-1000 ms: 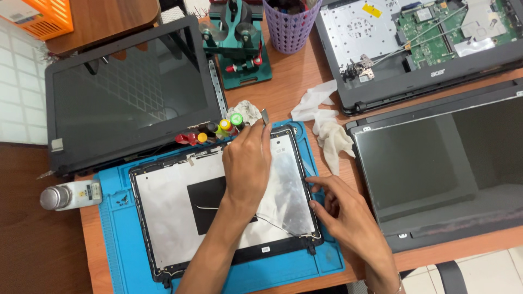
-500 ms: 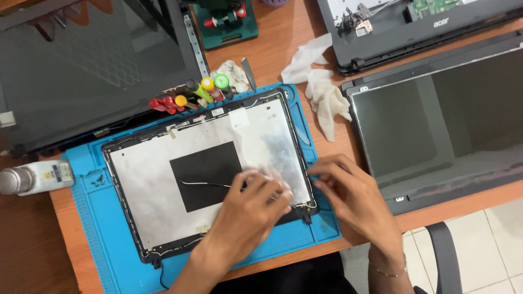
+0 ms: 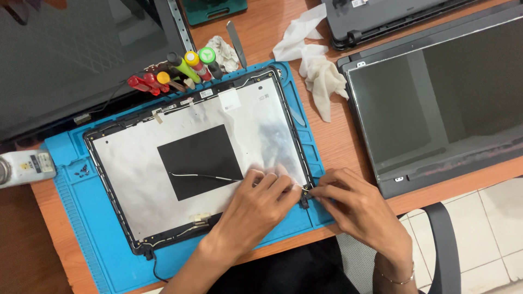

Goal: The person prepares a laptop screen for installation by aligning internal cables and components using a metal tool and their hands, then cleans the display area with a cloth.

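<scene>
On the blue mat (image 3: 71,179) lies the laptop lid shell (image 3: 136,163), and at its near right corner the left hand (image 3: 256,209) presses a thin cable (image 3: 204,176) with narrow fingers while the right hand (image 3: 357,209) pinches the hinge corner (image 3: 305,195)

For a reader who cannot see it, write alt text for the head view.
Both hands, left hand and right hand, meet at the lower right corner of a laptop lid shell on a blue mat. Screwdrivers and a cloth lie beyond.
</scene>
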